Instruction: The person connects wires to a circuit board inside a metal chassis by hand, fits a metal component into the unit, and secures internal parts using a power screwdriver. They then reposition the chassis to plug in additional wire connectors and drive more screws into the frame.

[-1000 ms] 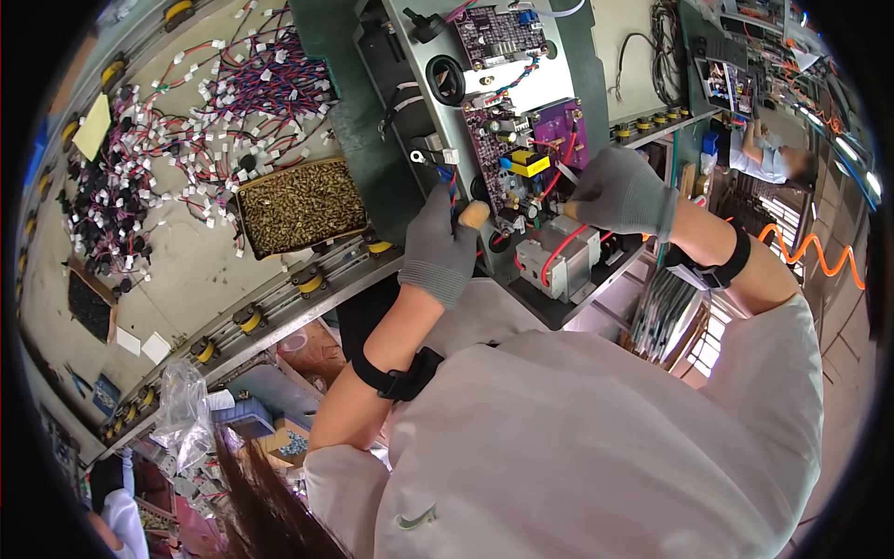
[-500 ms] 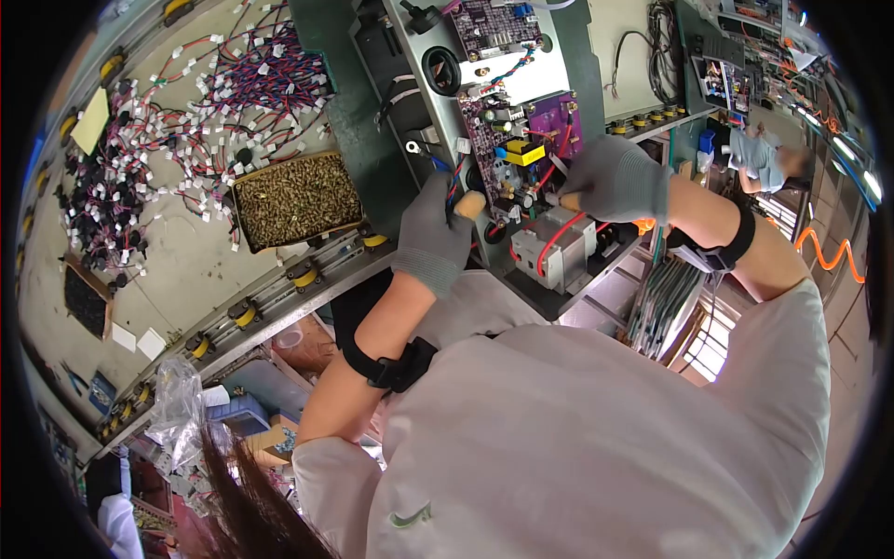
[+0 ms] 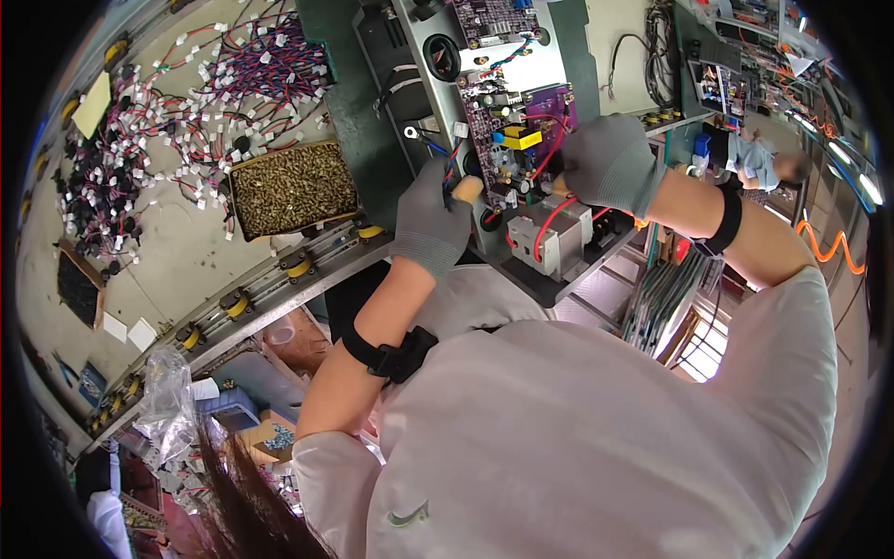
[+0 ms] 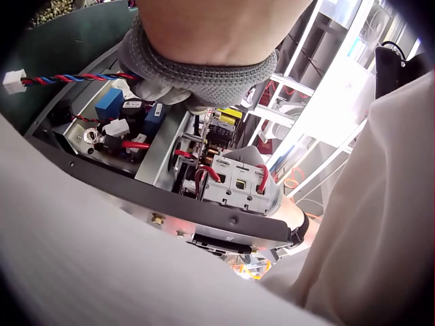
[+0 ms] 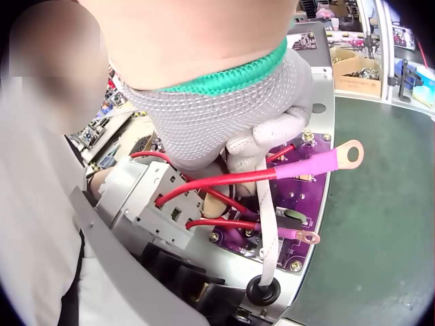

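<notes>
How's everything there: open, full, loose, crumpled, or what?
Metal case: open, circuit boards showing
Box: open, filled with small metal bits
Copper ring ends: loose
White plug: unplugged
Plastic bag: crumpled
Left hand: gloved, gripping twisted wires
Right hand: gloved, at the purple board

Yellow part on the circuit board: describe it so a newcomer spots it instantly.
Head view: find the metal chassis at top centre. Between the left hand and right hand lies a crowded circuit board; the yellow block sits there, just left of a red cable. Its bright yellow body stands out from the purple board beside it.
</notes>
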Tool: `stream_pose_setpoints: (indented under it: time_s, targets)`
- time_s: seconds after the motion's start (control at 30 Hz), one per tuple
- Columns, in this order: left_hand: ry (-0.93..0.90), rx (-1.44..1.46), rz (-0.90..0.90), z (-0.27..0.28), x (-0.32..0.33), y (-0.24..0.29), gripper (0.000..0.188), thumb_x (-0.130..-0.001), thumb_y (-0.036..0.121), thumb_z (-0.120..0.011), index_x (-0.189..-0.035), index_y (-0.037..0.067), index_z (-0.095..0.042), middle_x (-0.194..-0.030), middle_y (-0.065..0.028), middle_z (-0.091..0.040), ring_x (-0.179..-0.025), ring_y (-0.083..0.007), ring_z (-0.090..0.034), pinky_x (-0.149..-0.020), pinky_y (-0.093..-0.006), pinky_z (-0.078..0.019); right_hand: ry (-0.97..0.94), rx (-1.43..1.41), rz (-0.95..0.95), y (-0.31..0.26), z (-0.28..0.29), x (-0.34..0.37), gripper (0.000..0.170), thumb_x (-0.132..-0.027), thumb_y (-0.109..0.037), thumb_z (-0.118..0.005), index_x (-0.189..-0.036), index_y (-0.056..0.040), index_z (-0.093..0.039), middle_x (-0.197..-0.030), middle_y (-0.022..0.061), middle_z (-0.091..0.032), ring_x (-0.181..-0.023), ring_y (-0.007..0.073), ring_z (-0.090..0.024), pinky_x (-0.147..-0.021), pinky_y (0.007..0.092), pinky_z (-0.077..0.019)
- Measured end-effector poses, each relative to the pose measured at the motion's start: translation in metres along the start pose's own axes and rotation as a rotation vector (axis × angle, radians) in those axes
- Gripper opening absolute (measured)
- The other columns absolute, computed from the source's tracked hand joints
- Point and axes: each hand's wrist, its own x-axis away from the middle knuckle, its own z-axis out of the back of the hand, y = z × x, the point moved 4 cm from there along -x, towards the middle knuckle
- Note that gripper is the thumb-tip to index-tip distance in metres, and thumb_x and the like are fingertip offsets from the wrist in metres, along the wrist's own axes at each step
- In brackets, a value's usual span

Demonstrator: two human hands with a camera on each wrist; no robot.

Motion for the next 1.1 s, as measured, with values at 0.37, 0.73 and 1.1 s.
stream_pose_setpoints:
  time_s: [0.37,0.73,1.1]
  targets:
    - [0.020,0.031,0.009,-0.001,0.000,-0.003,0.027,-0.077,0.005,-0.062,-0.101,-0.004,-0.053,-0.073,-0.0151,-0.056,-0.061,-0.0230,-0.057,-0.057,-0.0326,-0.0450,0.239,-0.144,0.153,0.016,-0.011,-0.006,0.021,-0.067,-0.031,-0.068,-0.066,-0.0105,-0.063,-0.068,0.0087,-0.061,-0.069,0.0281,-0.062,-0.062,0.0400,-0.0472]
    - [0.005,-0.043,-0.010,0.004,0.001,0.007,0.032,-0.074,0.000,-0.060,-0.105,-0.005,-0.052,-0.077,-0.0170,-0.057,-0.066,-0.0246,-0.058,-0.061,-0.0315,-0.0466,0.305,-0.194,0.237,0.016,-0.016,-0.006,0.030,-0.059,-0.034,-0.075,-0.060,-0.0104,-0.057,-0.062,0.0059,-0.057,-0.063,0.0267,-0.059,-0.057,0.0403,-0.0448]
    - [0.038,-0.067,-0.038,0.000,0.001,-0.001,0.034,-0.075,0.000,-0.060,-0.106,-0.005,-0.051,-0.081,-0.0190,-0.058,-0.069,-0.0258,-0.059,-0.063,-0.0323,-0.0467,0.246,-0.161,0.218,0.008,-0.009,-0.007,0.021,-0.062,-0.027,-0.070,-0.062,-0.0110,-0.058,-0.066,0.0064,-0.060,-0.067,0.0274,-0.059,-0.059,0.0404,-0.0448]
